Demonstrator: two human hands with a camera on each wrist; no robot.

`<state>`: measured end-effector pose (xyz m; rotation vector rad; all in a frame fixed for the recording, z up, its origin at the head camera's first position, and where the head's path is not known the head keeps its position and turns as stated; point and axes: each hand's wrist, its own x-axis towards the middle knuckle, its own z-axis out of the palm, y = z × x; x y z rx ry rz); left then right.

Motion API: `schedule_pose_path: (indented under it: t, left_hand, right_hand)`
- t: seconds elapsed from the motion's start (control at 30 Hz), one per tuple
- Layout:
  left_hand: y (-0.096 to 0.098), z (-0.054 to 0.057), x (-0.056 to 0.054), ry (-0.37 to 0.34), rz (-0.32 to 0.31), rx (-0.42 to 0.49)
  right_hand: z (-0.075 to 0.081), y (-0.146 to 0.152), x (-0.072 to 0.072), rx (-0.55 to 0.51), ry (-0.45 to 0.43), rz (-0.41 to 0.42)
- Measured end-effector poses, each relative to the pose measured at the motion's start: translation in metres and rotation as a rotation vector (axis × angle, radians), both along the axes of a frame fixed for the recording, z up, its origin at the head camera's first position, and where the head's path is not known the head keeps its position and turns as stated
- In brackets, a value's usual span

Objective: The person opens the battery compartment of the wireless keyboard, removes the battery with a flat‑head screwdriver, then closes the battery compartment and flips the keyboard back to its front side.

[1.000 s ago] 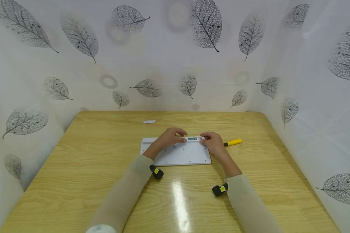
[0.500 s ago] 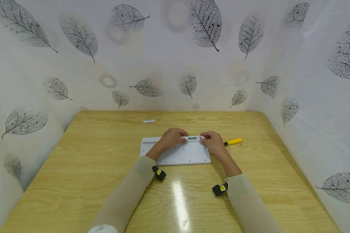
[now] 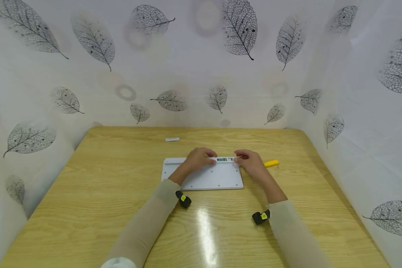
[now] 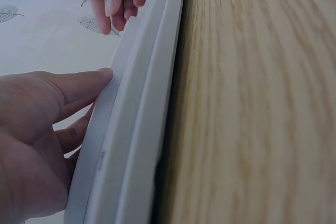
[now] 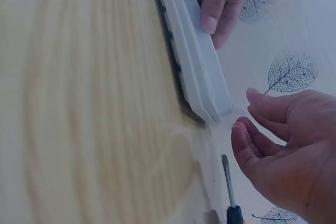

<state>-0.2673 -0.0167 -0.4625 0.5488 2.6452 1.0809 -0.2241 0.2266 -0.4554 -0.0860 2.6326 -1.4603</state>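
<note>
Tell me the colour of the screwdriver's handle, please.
The handle is mostly yellow, clearest in the head view.

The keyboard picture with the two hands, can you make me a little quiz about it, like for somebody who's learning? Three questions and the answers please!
1. Pick one: which hand grips the raised edge of the keyboard?
A. left
B. right
C. neither

2. True or false: the screwdriver lies on top of the keyboard.

3. Fill in the missing colour: a small ___ strip lies on the table, beyond the keyboard.

Key:
1. A. The left hand has its thumb on one side of the edge and fingers behind it.
2. False. The screwdriver lies beside the keyboard, near the right hand.
3. White.
</note>
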Motion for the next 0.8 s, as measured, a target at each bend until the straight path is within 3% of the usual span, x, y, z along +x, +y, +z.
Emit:
schedule_pose_path:
  t: [0.23,0.43,0.8]
  left_hand:
    - [0.0,-0.002,0.001,0.016,-0.002,0.016]
    - [-0.001,-0.003,0.001,0.021,-0.007,0.017]
    - [-0.002,-0.002,0.002,0.043,-0.007,0.02]
  right_hand:
    - [0.013,0.029,0.001,0.05,0.055,0.066]
    - [0.022,0.058,0.001,0.149,0.05,0.101]
    - [0.026,0.115,0.0,0.294,0.06,0.117]
